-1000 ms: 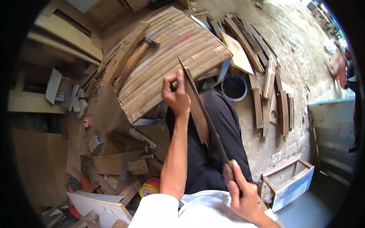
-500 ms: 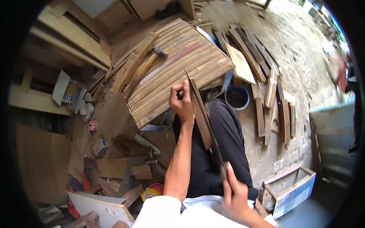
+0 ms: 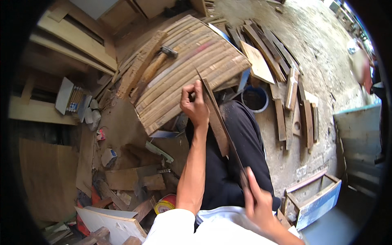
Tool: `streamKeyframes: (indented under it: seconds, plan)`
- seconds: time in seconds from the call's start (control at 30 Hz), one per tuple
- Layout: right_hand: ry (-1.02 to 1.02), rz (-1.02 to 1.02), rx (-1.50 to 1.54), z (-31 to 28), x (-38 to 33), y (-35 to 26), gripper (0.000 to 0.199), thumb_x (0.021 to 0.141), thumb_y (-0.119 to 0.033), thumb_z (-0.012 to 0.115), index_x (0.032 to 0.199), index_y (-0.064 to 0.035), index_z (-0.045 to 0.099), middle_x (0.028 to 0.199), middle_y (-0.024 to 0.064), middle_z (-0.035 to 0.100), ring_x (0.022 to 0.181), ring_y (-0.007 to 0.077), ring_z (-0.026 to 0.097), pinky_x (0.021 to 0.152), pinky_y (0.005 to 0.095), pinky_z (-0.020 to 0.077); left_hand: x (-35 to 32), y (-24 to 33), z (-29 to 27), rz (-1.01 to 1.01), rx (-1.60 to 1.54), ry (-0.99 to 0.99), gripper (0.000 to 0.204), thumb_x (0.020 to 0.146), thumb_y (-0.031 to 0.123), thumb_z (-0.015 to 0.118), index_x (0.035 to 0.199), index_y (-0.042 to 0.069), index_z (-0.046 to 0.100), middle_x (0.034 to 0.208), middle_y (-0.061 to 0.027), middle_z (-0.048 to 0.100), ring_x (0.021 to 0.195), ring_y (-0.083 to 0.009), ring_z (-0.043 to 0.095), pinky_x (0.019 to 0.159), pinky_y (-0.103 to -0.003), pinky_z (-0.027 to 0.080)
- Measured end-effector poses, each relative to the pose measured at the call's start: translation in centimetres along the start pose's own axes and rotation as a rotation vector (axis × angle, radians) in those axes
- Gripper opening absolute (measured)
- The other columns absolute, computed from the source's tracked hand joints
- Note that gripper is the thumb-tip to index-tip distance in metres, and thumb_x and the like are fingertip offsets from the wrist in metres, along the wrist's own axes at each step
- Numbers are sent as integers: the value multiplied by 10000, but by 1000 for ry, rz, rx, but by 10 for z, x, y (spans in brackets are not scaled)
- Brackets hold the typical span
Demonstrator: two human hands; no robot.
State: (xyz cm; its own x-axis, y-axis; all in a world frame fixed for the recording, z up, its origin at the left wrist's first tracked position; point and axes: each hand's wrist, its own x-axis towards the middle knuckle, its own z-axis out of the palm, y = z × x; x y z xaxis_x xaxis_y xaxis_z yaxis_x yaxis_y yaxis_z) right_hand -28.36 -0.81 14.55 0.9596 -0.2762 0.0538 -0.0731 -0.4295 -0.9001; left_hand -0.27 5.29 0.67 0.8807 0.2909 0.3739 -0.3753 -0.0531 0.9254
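My left hand (image 3: 195,103) is closed around the upper part of a narrow brown wooden board (image 3: 217,132), fingers curled at its left edge. The board slants over my dark-trousered lap, its far end over a slatted wooden bench (image 3: 188,73). My right hand (image 3: 259,204) grips a handsaw (image 3: 238,159) at its near end; the handle is mostly hidden by my fingers. Seen nearly edge-on, the long blade runs along the board's right side, its tip extending past the far end. Pale specks of sawdust lie on my right trouser leg.
A hammer (image 3: 168,52) and a rough timber (image 3: 141,65) lie on the bench. Right of it are a dark bucket (image 3: 266,100) and several wood strips (image 3: 308,122). A wooden box (image 3: 320,204) stands at lower right; offcuts (image 3: 122,179) and a round yellow-red tin (image 3: 165,205) are at lower left.
The view has shifted slightly. My right hand and the saw sit a little farther forward in the picture; my left hand keeps its hold on the board.
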Motion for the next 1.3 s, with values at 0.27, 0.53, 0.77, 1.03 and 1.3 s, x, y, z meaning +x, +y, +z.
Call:
streamKeyframes:
  seconds: [0.27, 0.53, 0.77, 1.03, 1.3]
  plan:
    - [118, -100, 167, 54, 159, 23, 451, 970, -85, 530, 1409, 9, 486, 895, 350, 601, 754, 474, 610, 682, 469, 493, 6, 8, -2, -46, 33, -90, 238, 961, 202, 685, 821, 15, 636, 765, -30, 637, 684, -107, 533, 635, -300, 455]
    - [-39, 73, 30, 14, 26, 4, 614, 926, 68, 529, 1511, 16, 353, 912, 322, 648, 691, 387, 685, 656, 358, 539, 1, -2, -1, -29, 8, -45, 254, 971, 193, 680, 798, 25, 604, 738, 5, 604, 690, -74, 484, 627, -269, 418]
    - [124, -110, 178, 64, 176, 19, 473, 980, -81, 521, 1443, -7, 460, 819, 342, 585, 631, 465, 571, 594, 443, 470, 6, 10, -1, 2, 28, -99, 248, 961, 170, 681, 795, 5, 600, 715, -18, 601, 678, -100, 504, 633, -292, 433]
    - [72, -74, 2, 18, 24, 18, 576, 918, 101, 508, 1480, 59, 392, 1055, 316, 673, 798, 350, 726, 730, 339, 546, 5, -1, 0, 12, 67, -36, 264, 963, 198, 679, 784, 22, 596, 713, -25, 594, 676, -108, 482, 630, -303, 408]
    - [16, 11, 133, 36, 96, 11, 505, 962, 2, 523, 1456, 34, 428, 854, 334, 606, 599, 292, 617, 616, 338, 497, 8, 3, 2, -111, -4, -63, 270, 957, 196, 689, 771, 22, 598, 669, 5, 567, 641, -84, 449, 587, -289, 385]
